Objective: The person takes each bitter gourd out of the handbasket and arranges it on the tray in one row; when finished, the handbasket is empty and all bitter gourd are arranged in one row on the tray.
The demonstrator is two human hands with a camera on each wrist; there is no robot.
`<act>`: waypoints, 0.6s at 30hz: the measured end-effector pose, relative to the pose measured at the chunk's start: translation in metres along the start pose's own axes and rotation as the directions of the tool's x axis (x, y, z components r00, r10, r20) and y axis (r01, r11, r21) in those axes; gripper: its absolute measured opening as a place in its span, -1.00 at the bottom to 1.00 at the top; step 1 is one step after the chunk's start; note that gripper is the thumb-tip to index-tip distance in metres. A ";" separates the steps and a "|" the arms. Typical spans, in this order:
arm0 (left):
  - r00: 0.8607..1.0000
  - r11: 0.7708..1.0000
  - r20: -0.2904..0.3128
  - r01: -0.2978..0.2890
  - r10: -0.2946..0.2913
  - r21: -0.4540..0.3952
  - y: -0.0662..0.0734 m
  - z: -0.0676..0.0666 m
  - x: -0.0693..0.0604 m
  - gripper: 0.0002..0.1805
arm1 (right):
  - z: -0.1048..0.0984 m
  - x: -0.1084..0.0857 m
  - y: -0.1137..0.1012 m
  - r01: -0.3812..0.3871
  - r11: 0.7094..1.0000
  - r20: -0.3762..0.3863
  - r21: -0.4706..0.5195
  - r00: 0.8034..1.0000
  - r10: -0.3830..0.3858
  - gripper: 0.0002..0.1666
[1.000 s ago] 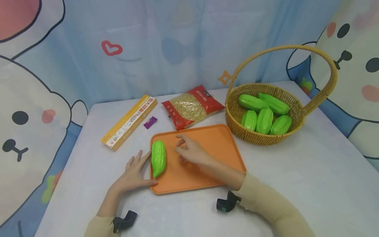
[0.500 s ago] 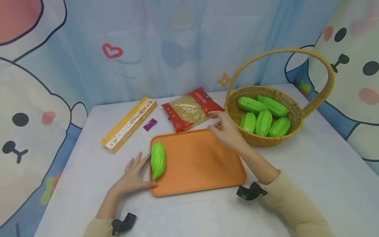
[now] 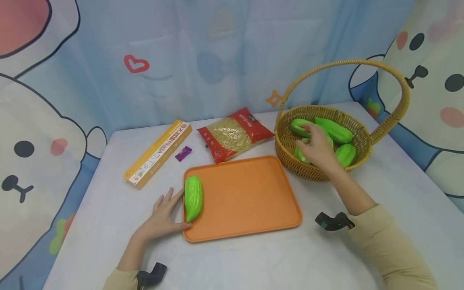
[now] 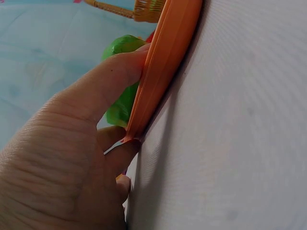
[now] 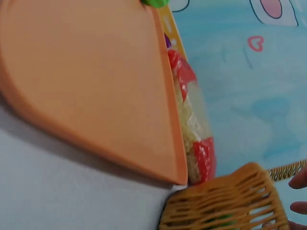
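My left hand point(image 3: 161, 220) rests at the left edge of the orange tray point(image 3: 246, 197), fingers spread; in the left wrist view the thumb of that hand point(image 4: 72, 124) touches the tray's rim point(image 4: 160, 67). A green bitter-melon-like vegetable point(image 3: 193, 198) lies on the tray beside it. My right hand point(image 3: 320, 151) is over the wicker basket point(image 3: 304, 172), its fingers parted above several green vegetables point(image 3: 333, 129) and partly hiding them; no grip on one is visible. At the right wrist view's edge, fingertips point(image 5: 300, 194) show beside the basket point(image 5: 225, 201).
Behind the tray lie a red and clear bag of pasta point(image 3: 232, 135), a small purple packet point(image 3: 183, 153) and a long yellow pasta box point(image 3: 157, 155). The basket's tall handle point(image 3: 362, 62) arches above it. A patterned curtain point(image 3: 217, 52) hangs behind the table.
My right hand has moved right, from above the tray past the pasta bag to over the basket. My left hand has stayed at the tray's edge.
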State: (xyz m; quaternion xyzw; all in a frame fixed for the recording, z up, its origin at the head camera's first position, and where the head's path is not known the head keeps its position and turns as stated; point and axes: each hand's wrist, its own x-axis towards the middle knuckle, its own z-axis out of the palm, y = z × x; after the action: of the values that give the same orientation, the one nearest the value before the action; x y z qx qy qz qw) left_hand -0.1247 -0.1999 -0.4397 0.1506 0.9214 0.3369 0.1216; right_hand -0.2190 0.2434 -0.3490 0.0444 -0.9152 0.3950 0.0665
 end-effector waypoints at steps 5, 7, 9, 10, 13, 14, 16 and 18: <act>1.000 1.000 -0.003 -0.008 0.008 -0.001 0.000 0.000 0.000 0.11 | -0.007 0.003 0.014 -0.020 0.997 -0.003 -0.077 1.000 0.020 -0.32; 1.000 1.000 -0.004 -0.010 0.010 -0.003 0.000 0.000 0.001 0.11 | -0.008 0.004 0.018 -0.029 0.995 0.005 -0.098 1.000 0.029 -0.32; 1.000 1.000 -0.005 -0.012 0.012 -0.006 0.000 0.000 0.001 0.11 | -0.009 0.003 0.020 -0.034 0.993 0.013 -0.116 0.999 0.036 -0.31; 1.000 1.000 -0.006 -0.014 0.014 -0.006 0.000 0.000 0.001 0.12 | -0.009 0.003 0.022 -0.037 0.992 0.016 -0.121 0.999 0.039 -0.31; 1.000 1.000 -0.007 -0.019 0.019 0.002 -0.001 0.000 0.001 0.12 | -0.008 0.003 0.024 -0.034 0.987 0.032 -0.160 0.999 0.039 -0.31; 1.000 1.000 -0.007 -0.020 0.020 0.005 -0.001 0.000 0.001 0.12 | -0.007 0.003 0.025 -0.029 0.983 0.040 -0.181 0.999 0.037 -0.31; 1.000 1.000 -0.003 -0.018 0.018 0.009 -0.001 0.000 0.001 0.12 | -0.006 0.004 0.027 -0.018 0.972 0.059 -0.233 0.998 0.032 -0.32; 1.000 1.000 0.000 -0.016 0.016 0.007 -0.001 0.000 0.001 0.12 | -0.005 0.005 0.028 -0.005 0.955 0.079 -0.295 0.996 0.029 -0.32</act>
State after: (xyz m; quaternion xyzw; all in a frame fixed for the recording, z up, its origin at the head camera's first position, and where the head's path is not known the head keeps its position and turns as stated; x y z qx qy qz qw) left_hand -0.1262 -0.2002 -0.4407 0.1584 0.9214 0.3345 0.1185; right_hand -0.2269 0.2663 -0.3653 0.0424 -0.9662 0.2525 0.0313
